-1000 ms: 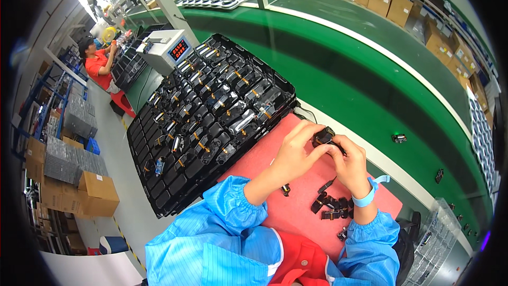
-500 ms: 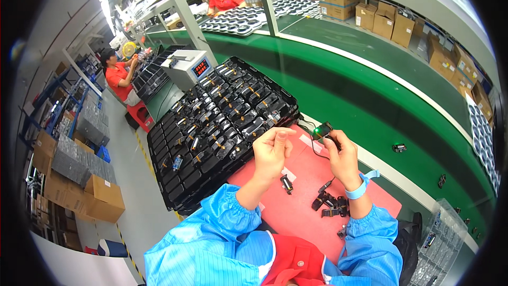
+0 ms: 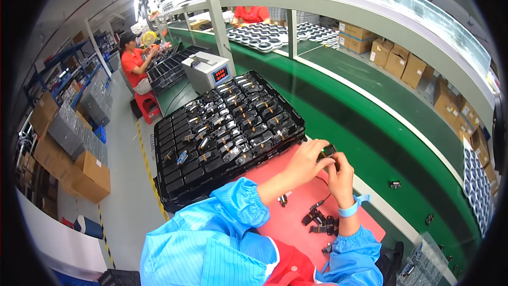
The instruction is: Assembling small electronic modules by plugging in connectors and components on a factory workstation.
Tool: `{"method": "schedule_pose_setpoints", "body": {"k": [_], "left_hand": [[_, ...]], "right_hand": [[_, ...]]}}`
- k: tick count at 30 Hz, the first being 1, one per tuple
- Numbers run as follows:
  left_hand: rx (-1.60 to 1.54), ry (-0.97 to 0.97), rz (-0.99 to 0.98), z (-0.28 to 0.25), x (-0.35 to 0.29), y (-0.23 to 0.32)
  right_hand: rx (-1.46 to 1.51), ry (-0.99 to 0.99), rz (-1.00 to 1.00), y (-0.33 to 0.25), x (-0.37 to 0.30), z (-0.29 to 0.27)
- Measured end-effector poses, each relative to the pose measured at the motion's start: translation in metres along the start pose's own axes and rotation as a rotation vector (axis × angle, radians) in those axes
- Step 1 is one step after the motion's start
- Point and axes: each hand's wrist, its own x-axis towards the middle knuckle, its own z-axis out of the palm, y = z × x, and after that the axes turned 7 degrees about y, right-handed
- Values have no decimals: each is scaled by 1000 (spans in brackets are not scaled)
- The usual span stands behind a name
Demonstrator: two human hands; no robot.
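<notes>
My left hand (image 3: 303, 160) and my right hand (image 3: 339, 172) meet over a red mat (image 3: 296, 219), both pinching one small black part (image 3: 327, 151) with a yellowish face. Blue sleeves cover both forearms, and a light blue strap (image 3: 350, 210) circles my right wrist. Several more small black parts (image 3: 319, 222) lie loose on the mat below my right hand, and one lies alone (image 3: 283, 199) under my left forearm. Left of the mat stands a large black compartment tray (image 3: 222, 132) filled with several similar parts.
A green conveyor belt (image 3: 370, 127) runs behind the mat. A grey box with a red digit display (image 3: 206, 71) sits beyond the tray. A person in a red top (image 3: 132, 64) works at the far left. Cardboard boxes (image 3: 79, 169) stand on the floor, others (image 3: 394, 61) line the right.
The view has lifted and swung, so more of the line and shelf shows. My hands stay together on the small black part, now nearer the tray's corner.
</notes>
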Motion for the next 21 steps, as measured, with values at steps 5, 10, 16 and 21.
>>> {"method": "schedule_pose_setpoints", "body": {"k": [5, 10, 16, 21], "left_hand": [[-208, -30, -321, 38, 10, -5], [-510, -157, -286, 52, 7, -30], [-658, -265, -229, 64, -2, -39], [-683, -291, -218, 63, -7, -42]], "right_hand": [[-91, 85, 177, 2, 7, -17], [330, 47, 309, 24, 21, -32], [589, -113, 520, 37, 20, -42], [623, -212, 584, 39, 17, -42]]}}
